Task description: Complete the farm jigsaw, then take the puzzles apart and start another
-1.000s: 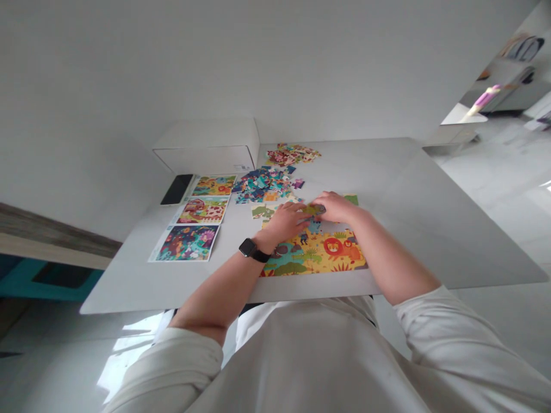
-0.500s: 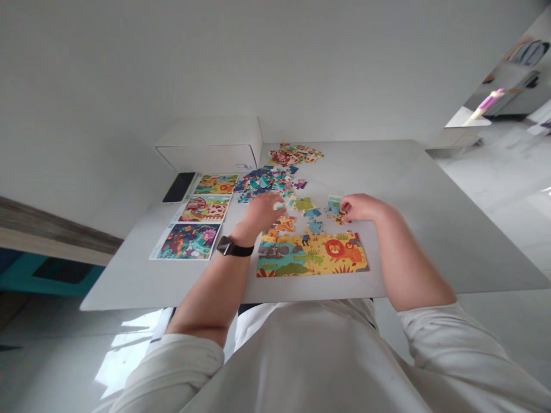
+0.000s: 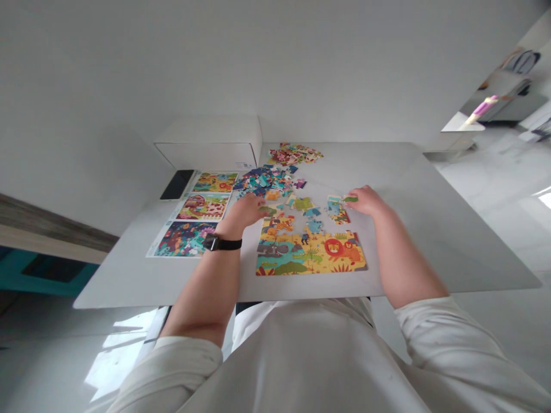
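Note:
A jigsaw puzzle (image 3: 310,255) of a savanna scene with a red lion lies partly assembled in front of me, its upper part broken into separate pieces. My right hand (image 3: 365,201) pinches a small green jigsaw piece (image 3: 350,199) above the table, just right of a loose group of pieces (image 3: 336,209). My left hand (image 3: 243,211) is over the puzzle's upper left, its fingertips at a small green piece (image 3: 269,211). Whether that hand grips the piece, I cannot tell. A black watch (image 3: 221,242) circles my left wrist.
On the white table (image 3: 430,241) lie a heap of blue pieces (image 3: 262,182), a heap of red pieces (image 3: 295,154), several picture cards (image 3: 202,206) at the left, and a black phone (image 3: 177,184). A white box (image 3: 210,137) stands at the far edge.
My hands have moved apart from their place together over the puzzle. The right hand now holds a green piece, and several loose pieces show above the assembled part.

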Tool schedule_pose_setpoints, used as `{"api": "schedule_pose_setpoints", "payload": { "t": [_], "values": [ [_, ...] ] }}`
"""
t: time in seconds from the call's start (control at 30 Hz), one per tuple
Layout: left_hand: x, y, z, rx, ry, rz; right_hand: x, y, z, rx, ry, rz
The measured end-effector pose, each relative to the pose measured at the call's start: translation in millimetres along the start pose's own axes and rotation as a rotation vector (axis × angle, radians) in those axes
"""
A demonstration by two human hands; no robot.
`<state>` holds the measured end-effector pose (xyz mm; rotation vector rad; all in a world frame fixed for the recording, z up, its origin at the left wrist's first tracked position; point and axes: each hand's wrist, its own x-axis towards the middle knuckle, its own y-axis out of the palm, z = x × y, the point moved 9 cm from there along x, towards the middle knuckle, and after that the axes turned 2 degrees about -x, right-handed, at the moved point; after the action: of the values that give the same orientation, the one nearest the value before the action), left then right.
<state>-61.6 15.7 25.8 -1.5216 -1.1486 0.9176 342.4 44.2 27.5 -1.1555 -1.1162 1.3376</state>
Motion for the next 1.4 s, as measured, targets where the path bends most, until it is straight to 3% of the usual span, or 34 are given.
{"api": "schedule_pose_setpoints", "payload": {
  "t": [0.17, 0.33, 0.47, 0.63, 0.73, 0.87, 1.03, 1.27, 1.4],
  "values": [
    [-3.2, -5.3, -0.1, -0.107, -0.036, 0.033, 1.5, 2.3, -4.9, 0.112, 0.006, 0.027],
    [-8.3, -23.2, 13.4, -0.304, -0.096, -0.036, 1.5, -12.4, -10.5, 0.392, 0.034, -0.064],
    [-8.0, -34.9, 14.5, -0.481, -0.100, -0.158, 1.7, -11.4, 8.8, 0.644, -0.016, -0.074],
    [-2.0, -26.1, -13.0, -0.565, -0.043, -0.188, -7.2, -17.9, 43.4, 0.535, -0.066, -0.193],
    [-7.0, -35.9, -31.0, -0.418, 0.053, -0.237, -22.1, -19.8, 74.4, 0.511, -0.230, -0.087],
    [-23.9, -33.1, -30.0, -0.289, 0.021, -0.066, -54.1, -20.5, 98.9, 0.460, -0.379, 0.125],
    [-50.1, -5.0, -25.5, -0.125, 0.025, 0.127, -82.8, -26.1, 89.3, 0.388, -0.400, 0.141],
    [-52.7, 4.2, -29.0, -0.149, 0.087, 0.120, -107.2, -5.3, 48.6, 0.286, -0.364, 0.148],
    [-53.6, 0.7, -16.7, -0.210, 0.033, 0.139, -120.9, 12.3, 31.8, 0.177, -0.372, 0.129]
  ]
}}
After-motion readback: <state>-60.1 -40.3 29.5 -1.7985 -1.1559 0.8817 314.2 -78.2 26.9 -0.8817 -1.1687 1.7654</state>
